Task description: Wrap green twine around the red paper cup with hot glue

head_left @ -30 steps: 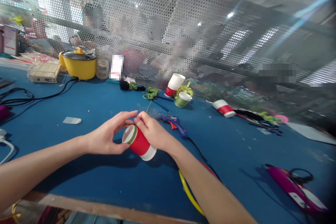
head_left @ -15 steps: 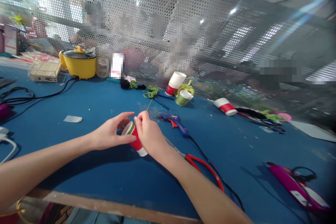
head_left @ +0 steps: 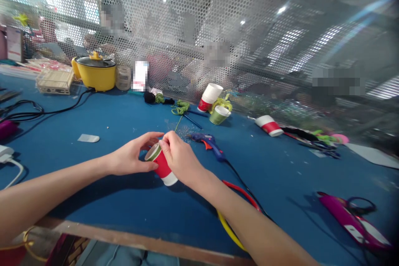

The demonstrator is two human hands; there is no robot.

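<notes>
Two bare hands work at a tilted red-and-white cup (head_left: 164, 166) near the front of a blue table (head_left: 274, 174), as I watch from afar through the head camera. The cup leans with its mouth up and to the left, its white base toward the lower right; I cannot tell whether that base touches the table. A green band (head_left: 155, 154) shows along its rim. On my left hand (head_left: 131, 158), the thumb lies against the near side of the cup and the other fingers arch around the far side of the rim, partly hidden. On my right hand (head_left: 181, 156), thumb and forefinger are pressed together at the rim, where a green strand (head_left: 178, 124) runs down behind the fingers; I cannot tell exactly what they pinch. The strand leads back to a loose bundle of green yarn (head_left: 181, 107). Just beyond the right hand lies a blue glue gun (head_left: 210, 143), its cord trailing toward the right forearm, which partly covers a red handle (head_left: 243, 193) and a yellow handle (head_left: 229, 230). Farther back stand a green cup (head_left: 220, 116) and a leaning stack of paper cups (head_left: 209, 96), with another cup (head_left: 269, 126) on its side to the right. A yellow pot (head_left: 96, 77) sits at back left, before a perforated screen (head_left: 174, 16).
</notes>
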